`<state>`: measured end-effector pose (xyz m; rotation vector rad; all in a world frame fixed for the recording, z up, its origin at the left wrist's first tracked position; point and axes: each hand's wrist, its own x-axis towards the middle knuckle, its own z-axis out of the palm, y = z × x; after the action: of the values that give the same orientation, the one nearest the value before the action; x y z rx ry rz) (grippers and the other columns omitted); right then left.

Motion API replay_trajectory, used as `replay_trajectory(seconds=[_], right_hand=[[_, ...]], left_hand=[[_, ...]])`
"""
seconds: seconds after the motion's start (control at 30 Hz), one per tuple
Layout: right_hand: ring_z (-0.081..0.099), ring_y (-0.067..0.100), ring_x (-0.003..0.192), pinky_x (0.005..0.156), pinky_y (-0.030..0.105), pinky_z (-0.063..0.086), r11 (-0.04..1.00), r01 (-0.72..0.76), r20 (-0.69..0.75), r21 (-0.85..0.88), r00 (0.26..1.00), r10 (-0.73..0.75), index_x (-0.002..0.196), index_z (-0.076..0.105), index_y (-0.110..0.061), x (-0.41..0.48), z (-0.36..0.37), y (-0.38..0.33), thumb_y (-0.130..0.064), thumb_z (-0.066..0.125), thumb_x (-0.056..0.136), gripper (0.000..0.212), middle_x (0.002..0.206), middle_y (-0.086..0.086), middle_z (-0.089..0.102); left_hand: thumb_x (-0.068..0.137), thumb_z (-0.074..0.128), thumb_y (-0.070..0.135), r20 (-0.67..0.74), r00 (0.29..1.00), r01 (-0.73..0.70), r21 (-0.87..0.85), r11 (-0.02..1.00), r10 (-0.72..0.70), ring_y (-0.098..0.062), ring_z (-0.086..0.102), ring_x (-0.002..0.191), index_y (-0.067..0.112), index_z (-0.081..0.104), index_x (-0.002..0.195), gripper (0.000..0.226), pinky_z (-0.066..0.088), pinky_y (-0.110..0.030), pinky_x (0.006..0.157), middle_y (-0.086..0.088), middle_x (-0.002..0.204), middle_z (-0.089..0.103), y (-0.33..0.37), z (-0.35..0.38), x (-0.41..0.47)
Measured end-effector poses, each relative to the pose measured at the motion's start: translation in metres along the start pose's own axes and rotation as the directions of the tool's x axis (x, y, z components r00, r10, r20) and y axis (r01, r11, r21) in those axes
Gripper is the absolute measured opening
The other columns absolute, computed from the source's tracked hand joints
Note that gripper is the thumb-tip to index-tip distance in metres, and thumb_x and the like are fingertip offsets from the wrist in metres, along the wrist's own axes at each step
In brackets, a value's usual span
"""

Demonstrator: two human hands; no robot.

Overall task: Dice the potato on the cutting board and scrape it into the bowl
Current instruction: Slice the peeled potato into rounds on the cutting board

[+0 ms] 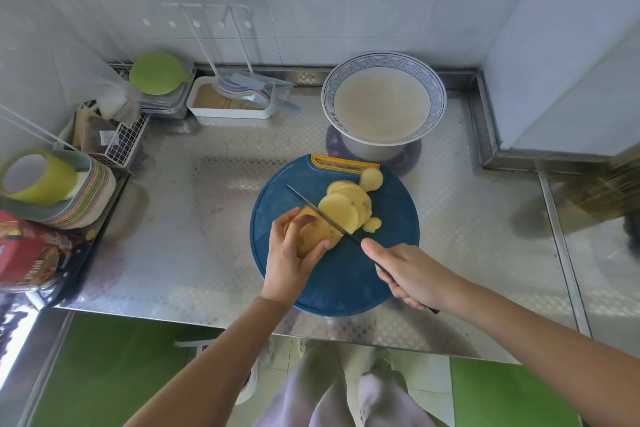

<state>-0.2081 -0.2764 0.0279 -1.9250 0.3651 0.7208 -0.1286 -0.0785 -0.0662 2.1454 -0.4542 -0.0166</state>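
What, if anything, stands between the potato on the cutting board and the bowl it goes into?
Nothing visible blocks it. The bowl stands just past the far edge of the cutting board, behind its yellow handle; the potato slices lie near that edge. The left hand holds the uncut potato, the right hand the knife.

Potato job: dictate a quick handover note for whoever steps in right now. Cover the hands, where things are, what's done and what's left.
Left hand: grips the uncut potato, steadying it on the cutting board.
Right hand: holds the knife, with the blade set against the potato's cut face.
Slices: a fanned row of rounds on the board, just beyond the blade.
Bowl: behind the board, no potato in it.
Done: part of the potato is sliced into rounds.
Left: finish slicing, cut the rounds into dice, scrape them into the bowl.
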Motion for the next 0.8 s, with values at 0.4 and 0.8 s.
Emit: replay_trajectory(seconds=[0.4,0.8], right_hand=[[0.029,0.01,0.048,0.059,0.031,0.034,0.979,0.05,-0.105,-0.196,0.992,-0.072,0.063,0.03,-0.012,-0.008,0.012,0.01,-0.076,0.02,0.082,0.067,0.052,-0.003,0.03],[0.028,0.008,0.042,0.058,0.03,0.031,0.979,0.046,-0.099,-0.199,0.993,-0.067,0.061,0.025,-0.014,-0.011,0.012,0.007,-0.063,0.024,0.098,0.061,0.049,-0.004,0.028]], left_hand=[[0.081,0.061,0.054,-0.024,0.998,-0.05,0.027,0.998,0.051,-0.012,0.037,0.124,0.035,0.048,0.123,0.048,0.041,-0.031,0.101,0.002,0.13,0.035,-0.006,0.001,-0.005],[0.079,0.064,0.051,-0.003,0.998,-0.062,0.048,0.997,0.062,-0.008,0.036,0.122,0.036,0.045,0.125,0.051,0.037,-0.021,0.099,0.005,0.13,0.033,-0.009,0.0,-0.004]])
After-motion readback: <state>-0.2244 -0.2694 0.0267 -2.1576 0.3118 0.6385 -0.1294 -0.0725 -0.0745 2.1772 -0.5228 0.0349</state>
